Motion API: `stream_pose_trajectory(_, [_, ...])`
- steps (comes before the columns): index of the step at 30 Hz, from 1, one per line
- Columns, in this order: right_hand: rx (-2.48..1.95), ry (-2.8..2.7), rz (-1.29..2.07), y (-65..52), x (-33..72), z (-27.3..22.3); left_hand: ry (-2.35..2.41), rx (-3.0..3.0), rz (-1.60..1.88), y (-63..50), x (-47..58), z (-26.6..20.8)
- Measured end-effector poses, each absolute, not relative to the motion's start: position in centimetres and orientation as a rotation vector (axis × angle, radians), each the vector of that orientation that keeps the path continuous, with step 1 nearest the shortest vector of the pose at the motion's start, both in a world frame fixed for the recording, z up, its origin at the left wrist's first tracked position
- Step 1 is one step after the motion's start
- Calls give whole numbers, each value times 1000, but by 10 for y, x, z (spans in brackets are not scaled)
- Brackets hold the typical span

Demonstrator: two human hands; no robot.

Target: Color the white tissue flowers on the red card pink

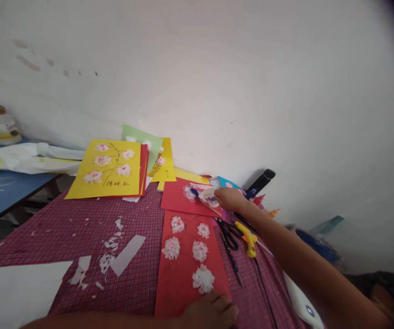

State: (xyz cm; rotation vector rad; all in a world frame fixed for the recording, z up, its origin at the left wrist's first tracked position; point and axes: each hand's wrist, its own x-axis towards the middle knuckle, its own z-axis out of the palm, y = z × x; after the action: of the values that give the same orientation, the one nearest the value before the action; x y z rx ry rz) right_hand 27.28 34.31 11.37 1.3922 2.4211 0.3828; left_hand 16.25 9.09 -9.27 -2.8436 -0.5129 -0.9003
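Observation:
A red card (185,283) with white-and-pink crumpled paper flowers lies before me. My left hand (212,311) rests on its lower right part, fingers lying on the card just below the lowest white flower (203,278). My right hand (231,199) reaches forward over a second red sheet (174,194). Its fingers are closed at the edge of a small whitish oval piece (209,193); what exactly they pinch is too small to make out. Beside it, a paintbrush with a dark blue head (194,192) lies across a paint-smeared whitish piece.
Black-handled scissors (230,235), a dark patterned pen (235,265) and a yellow glue gun (247,238) with its cord lie right of the card. Flower cards, including a yellow one (109,167), lean at the back. Paper scraps (128,254) litter the checked cloth. A white wall stands behind.

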Motion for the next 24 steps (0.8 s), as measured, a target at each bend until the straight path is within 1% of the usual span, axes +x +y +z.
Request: stream_pose_trajectory(24, [1310, 2371, 397, 347, 256, 118, -507, -2928, -850, 93, 162, -94])
